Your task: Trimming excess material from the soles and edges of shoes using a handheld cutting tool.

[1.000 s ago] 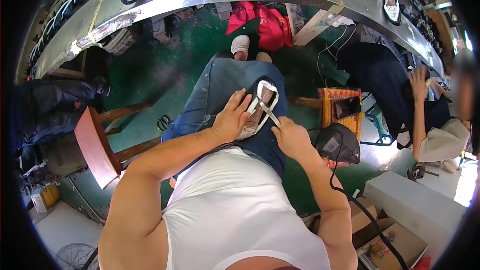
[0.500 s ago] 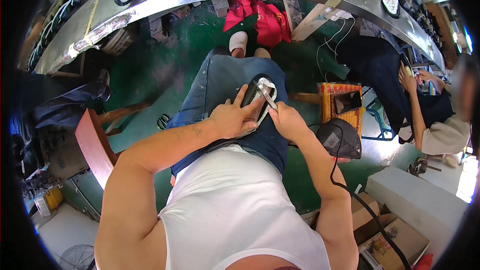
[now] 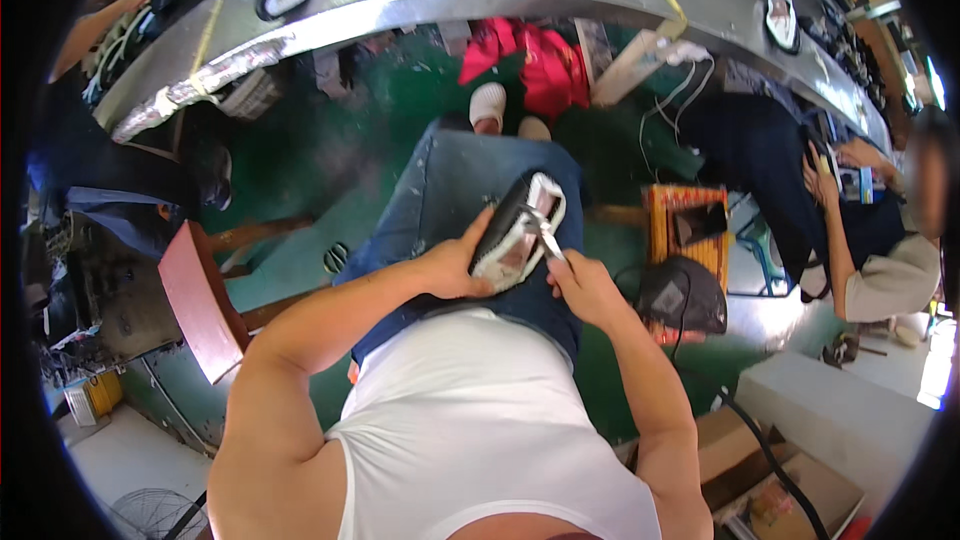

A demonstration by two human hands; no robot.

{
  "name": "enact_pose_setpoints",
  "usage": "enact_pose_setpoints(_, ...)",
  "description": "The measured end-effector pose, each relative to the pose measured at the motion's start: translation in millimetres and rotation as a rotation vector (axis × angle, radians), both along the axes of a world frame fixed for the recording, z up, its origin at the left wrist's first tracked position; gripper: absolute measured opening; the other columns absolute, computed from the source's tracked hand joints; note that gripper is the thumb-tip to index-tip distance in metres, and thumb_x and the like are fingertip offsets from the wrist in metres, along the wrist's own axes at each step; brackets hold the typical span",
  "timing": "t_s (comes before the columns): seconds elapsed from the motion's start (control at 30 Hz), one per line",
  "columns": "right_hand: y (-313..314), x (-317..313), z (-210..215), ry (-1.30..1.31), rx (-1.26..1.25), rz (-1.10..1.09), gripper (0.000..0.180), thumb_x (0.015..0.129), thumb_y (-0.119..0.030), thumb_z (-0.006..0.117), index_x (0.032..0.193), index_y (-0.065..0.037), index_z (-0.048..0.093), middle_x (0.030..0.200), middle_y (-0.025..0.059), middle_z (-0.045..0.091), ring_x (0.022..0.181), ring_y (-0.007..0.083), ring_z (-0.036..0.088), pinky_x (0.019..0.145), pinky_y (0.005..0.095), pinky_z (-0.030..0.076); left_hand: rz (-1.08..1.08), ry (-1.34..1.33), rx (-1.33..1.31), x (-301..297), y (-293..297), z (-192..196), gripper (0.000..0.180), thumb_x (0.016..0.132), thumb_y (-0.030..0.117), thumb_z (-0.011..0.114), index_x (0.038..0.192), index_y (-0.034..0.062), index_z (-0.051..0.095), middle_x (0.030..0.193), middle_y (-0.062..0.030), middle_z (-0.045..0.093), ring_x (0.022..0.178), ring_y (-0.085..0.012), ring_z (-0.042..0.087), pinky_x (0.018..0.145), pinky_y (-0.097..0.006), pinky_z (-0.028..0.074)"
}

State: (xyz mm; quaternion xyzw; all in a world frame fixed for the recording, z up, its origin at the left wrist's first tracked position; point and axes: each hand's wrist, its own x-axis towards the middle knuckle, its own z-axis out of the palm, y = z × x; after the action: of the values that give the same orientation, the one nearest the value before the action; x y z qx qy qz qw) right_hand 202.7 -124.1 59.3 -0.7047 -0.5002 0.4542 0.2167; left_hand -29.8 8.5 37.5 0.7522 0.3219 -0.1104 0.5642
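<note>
Across my lap lies a black shoe upper (image 3: 500,225) on a last, its underside turned up with a white edge folded around the rim. My left hand (image 3: 455,265) is closed around its near end, thumb at the near edge and fingers along the left side. In my right hand (image 3: 582,288) is a pair of silver metal pincers (image 3: 547,238), the jaws at the white edge on the shoe's right side. Whether the jaws pinch the edge is too small to tell.
Ahead curves a metal workbench (image 3: 440,2) with more shoes on it, including a white-rimmed one (image 3: 782,22). A red stool (image 3: 203,300) stands left. To the right are a woven orange seat (image 3: 660,215) with a dark cap (image 3: 682,295), and a seated co-worker (image 3: 885,265). Another person's arms reach in far left.
The pincers have shifted along the shoe's right edge toward me. My left fingers have drawn off the underside to the left side. At far left, another person's arms now hold a shoe.
</note>
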Motion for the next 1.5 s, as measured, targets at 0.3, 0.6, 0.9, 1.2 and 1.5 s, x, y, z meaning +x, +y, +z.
enact_pose_setpoints(0.3,-60.9,15.7,-29.6,0.471,0.009,-0.581,0.021,0.1,-0.016,0.052,0.109,0.003,0.057,0.088,0.0068,0.065,0.072,0.0147,0.064,0.066,0.0282,0.051,-0.02,-0.312,0.649,15.4,49.3,128.2,0.081,0.068,0.02,0.082,0.135,0.0053,0.037,0.105,-0.0216,0.068,0.095,-0.0381,0.066,0.08,-0.042,0.053)
enact_pose_setpoints(0.6,-57.9,7.4,-6.7,0.287,0.044,-0.376,0.021,0.095,-0.014,0.057,0.109,0.002,0.058,0.084,0.0085,0.065,0.073,0.0147,0.061,0.069,0.0304,0.049,0.258,-0.207,0.06,58.4,43.8,-17.4,0.07,0.077,0.028,0.079,0.135,0.0013,0.051,0.121,-0.0167,0.064,0.107,-0.023,0.063,0.094,-0.034,0.048)
enact_pose_setpoints(0.9,-21.2,1.2,33.6,0.027,0.035,0.071,0.033,0.09,-0.016,0.06,0.115,0.006,0.054,0.1,0.0268,0.063,0.094,0.0408,0.063,0.083,0.042,0.049,0.517,-0.219,0.369,23.0,-1.7,-1.4,0.022,0.095,0.022,0.057,0.1,0.0051,0.069,0.082,-0.0214,0.067,0.076,-0.0396,0.066,0.068,-0.044,0.052)
enact_pose_setpoints(1.2,31.4,25.9,84.9,0.215,-0.548,0.153,0.022,0.092,-0.023,0.059,0.099,-0.003,0.06,0.082,0.0086,0.064,0.071,0.0142,0.06,0.065,0.0333,0.049,0.183,-0.288,0.708,34.8,-25.6,23.6,0.028,0.095,0.025,0.056,0.091,-0.001,0.064,0.08,-0.0154,0.068,0.072,-0.0357,0.066,0.067,-0.044,0.054)
enact_pose_setpoints(1.5,46.8,3.6,66.0,-0.23,-0.23,0.36,0.032,0.094,-0.026,0.058,0.096,0.005,0.06,0.088,0.0278,0.065,0.089,0.0454,0.062,0.079,0.0502,0.049,0.744,-0.686,-0.827,32.3,-17.7,-58.0,0.06,0.106,0.035,0.038,0.154,0.003,0.021,0.147,-0.0126,0.042,0.134,-0.0202,0.041,0.112,-0.033,0.031)
